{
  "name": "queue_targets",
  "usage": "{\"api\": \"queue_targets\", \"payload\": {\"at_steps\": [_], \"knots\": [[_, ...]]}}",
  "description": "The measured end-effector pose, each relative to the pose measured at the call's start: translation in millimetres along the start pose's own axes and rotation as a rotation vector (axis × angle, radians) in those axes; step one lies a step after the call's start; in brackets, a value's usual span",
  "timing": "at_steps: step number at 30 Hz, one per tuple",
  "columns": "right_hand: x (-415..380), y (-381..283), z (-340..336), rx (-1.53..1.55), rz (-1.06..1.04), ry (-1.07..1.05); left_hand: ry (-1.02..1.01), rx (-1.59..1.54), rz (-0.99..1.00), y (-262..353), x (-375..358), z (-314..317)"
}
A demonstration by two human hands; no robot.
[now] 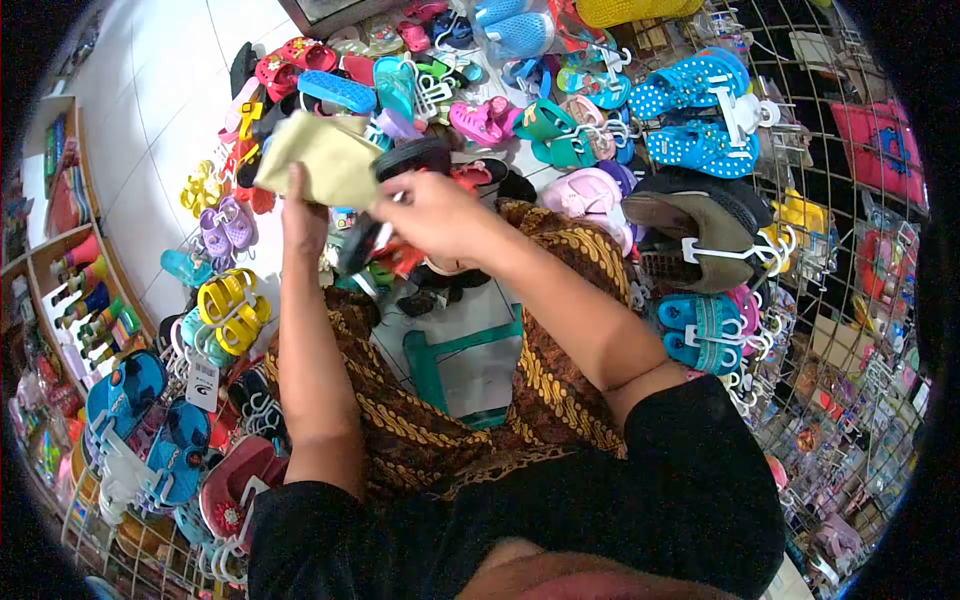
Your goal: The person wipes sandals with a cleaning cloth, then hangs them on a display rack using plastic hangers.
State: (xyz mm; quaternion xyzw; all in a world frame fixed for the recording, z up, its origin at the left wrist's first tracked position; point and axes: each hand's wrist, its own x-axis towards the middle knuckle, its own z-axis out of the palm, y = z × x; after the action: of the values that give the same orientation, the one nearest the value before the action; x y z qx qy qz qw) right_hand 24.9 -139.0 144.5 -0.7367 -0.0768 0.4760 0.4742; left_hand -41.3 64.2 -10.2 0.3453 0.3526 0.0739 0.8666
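My left hand (303,220) is closed on a pale yellow cloth (325,165), its thumb pressed over the near side. Right beside it, my right hand (430,218) is closed on a pair of black sandals (412,157), which are blurred by motion. One sandal shows above the fingers and the other hangs lower left of them. The cloth's right corner meets the fingertips of my right hand. Below and behind both hands lie more sandals, among them pink clogs (484,122), a blue slipper (337,91) and green sandals (548,132).
Wire racks (850,240) with packaged goods stand on the right. Polka-dot blue sandals (700,148) and brown sandals (690,240) on hangers are near my right arm. Yellow sandals (233,310) lie left. A green stool (425,365) is between my knees; shelves (75,270) stand far left.
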Motion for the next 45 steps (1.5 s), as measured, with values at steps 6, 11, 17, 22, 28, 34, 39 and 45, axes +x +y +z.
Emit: {"api": "queue_targets", "payload": {"at_steps": [6,11,17,22,28,34,39,45], "knots": [[10,-1,26,0.986,0.066,-0.168,-0.452,-0.376,-0.301,-26,-41,24],[38,14,6,0.736,-0.079,-0.121,-0.709,-0.778,-0.105,-61,-29,23],[28,-13,-22,0.252,-0.143,-0.093,-0.667,-0.589,-0.167,-69,-14,28],[69,15,-129,0.372,-0.307,0.406,-0.526,-0.551,-0.232,-66,-24,28],[171,152,-204,-0.379,0.008,0.656,-0.389,-0.503,-0.29,-64,-27,24],[217,182,-205,-0.963,0.044,0.429,-0.293,-0.478,-0.303,-58,-25,21],[284,205,-222,-1.375,0.345,0.15,-0.235,-0.466,-0.311,-57,-22,17],[358,292,-248,-1.149,0.425,0.276,-0.203,-0.456,-0.312,-53,-16,15]]}}
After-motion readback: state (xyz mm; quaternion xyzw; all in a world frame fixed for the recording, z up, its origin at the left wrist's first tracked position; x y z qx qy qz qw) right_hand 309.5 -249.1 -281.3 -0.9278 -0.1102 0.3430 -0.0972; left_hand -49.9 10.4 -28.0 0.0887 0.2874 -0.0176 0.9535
